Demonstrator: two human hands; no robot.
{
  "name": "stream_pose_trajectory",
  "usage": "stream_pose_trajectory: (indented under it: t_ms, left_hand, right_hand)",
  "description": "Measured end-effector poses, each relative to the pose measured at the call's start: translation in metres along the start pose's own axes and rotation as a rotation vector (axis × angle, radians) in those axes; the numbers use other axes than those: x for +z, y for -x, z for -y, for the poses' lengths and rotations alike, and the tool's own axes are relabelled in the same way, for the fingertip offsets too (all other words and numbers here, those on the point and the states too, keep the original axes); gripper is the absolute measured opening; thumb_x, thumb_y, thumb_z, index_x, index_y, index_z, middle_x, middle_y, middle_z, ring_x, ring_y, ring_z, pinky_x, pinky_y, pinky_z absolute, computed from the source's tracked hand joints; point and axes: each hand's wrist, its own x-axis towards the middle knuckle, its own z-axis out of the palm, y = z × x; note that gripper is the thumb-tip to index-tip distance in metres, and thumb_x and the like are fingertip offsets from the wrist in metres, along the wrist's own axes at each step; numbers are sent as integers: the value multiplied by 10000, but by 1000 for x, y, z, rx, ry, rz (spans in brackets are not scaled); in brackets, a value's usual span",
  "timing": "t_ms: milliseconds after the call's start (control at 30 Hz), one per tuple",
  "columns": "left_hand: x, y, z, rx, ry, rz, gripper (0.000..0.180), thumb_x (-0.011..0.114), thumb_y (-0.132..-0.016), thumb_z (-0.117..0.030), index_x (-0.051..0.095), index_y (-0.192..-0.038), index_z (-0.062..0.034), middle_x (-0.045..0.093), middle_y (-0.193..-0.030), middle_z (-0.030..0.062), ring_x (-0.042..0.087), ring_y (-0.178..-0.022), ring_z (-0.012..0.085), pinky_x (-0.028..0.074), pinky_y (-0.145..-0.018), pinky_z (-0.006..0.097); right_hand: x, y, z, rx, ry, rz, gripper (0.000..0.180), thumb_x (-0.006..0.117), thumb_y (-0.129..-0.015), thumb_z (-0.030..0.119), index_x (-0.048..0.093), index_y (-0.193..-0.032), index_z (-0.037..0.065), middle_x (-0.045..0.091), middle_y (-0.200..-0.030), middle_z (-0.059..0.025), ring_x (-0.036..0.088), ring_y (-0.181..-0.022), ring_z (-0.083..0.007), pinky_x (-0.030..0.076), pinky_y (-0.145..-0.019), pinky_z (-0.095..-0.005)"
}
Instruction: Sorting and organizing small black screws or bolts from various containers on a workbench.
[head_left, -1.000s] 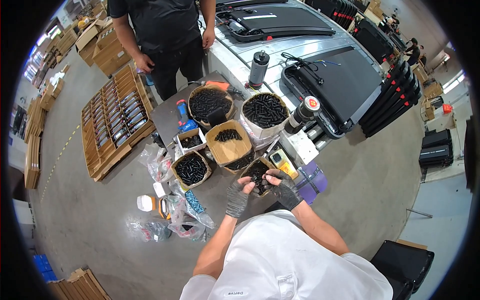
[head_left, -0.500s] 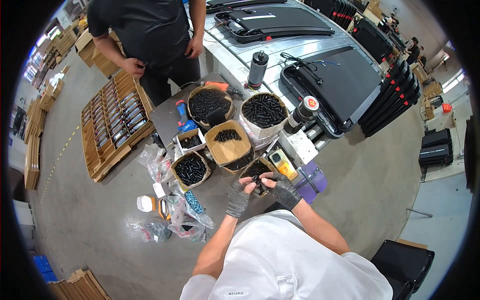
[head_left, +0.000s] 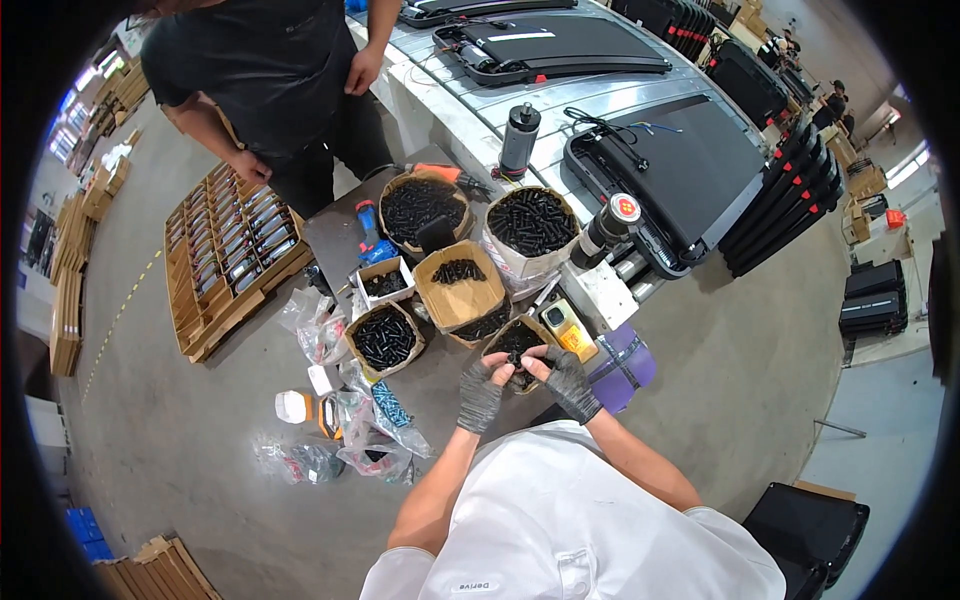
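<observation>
My left hand (head_left: 483, 392) and my right hand (head_left: 567, 384), in dark grey gloves with bare fingertips, meet over a small cardboard box (head_left: 497, 342) at the table's near side. Their fingertips are closed around a small black part (head_left: 515, 358), too small to make out exactly. More small black pieces lie in the box underneath. Just beyond stands an open carton (head_left: 470, 303) with a heap of black screw-like pieces (head_left: 458, 271). To its left is another box of black screws (head_left: 384, 338). A phone (head_left: 566, 328) lies right of my hands.
Two larger containers of black pieces (head_left: 425, 205) (head_left: 531, 222) stand farther back, near a blue power tool (head_left: 373, 235). Plastic bags (head_left: 372, 440) lie at left, a purple case (head_left: 622, 372) at right. Black panels (head_left: 670, 180) rest on a metal bench; a person (head_left: 275, 85) stands opposite.
The person opposite has shifted left and leaned closer, one hand lower. My hands stay together over the box, with the fingertips slightly rearranged around the small black part.
</observation>
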Motion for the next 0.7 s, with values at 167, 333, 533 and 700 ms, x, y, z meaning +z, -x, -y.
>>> stream_pose_trajectory:
  t_ms: [167,333,533,700]
  left_hand:
    - [-2,1,3,44,-94,-4,234,674,-858,-152,646,-1047,-16,661,-909,48,591,-843,119,479,-760,262]
    - [-3,1,4,38,-106,-9,222,670,-857,-148,655,-1044,-27,660,-907,44,592,-841,123,480,-763,266]
    - [0,2,-8,77,-151,47,232,670,-848,-129,653,-1051,-17,664,-933,66,608,-857,137,486,-772,271]
    - [-1,2,-11,60,-86,72,244,665,-852,-139,646,-1058,-8,665,-939,79,613,-867,148,489,-771,279]
  right_hand:
    - [-3,-4,-9,-134,146,50,251,666,-842,171,625,-1026,6,636,-877,-27,585,-830,-96,484,-736,-255]
    - [1,-1,-4,-77,117,126,246,654,-848,128,605,-1059,10,613,-837,-14,572,-788,-86,483,-699,-249]
    - [1,-2,-5,-204,75,47,196,604,-890,131,579,-1041,8,605,-846,-18,565,-766,-86,482,-681,-242]
    - [1,-4,-6,-206,67,57,183,577,-905,146,570,-1035,18,605,-889,-24,566,-825,-103,483,-737,-258]
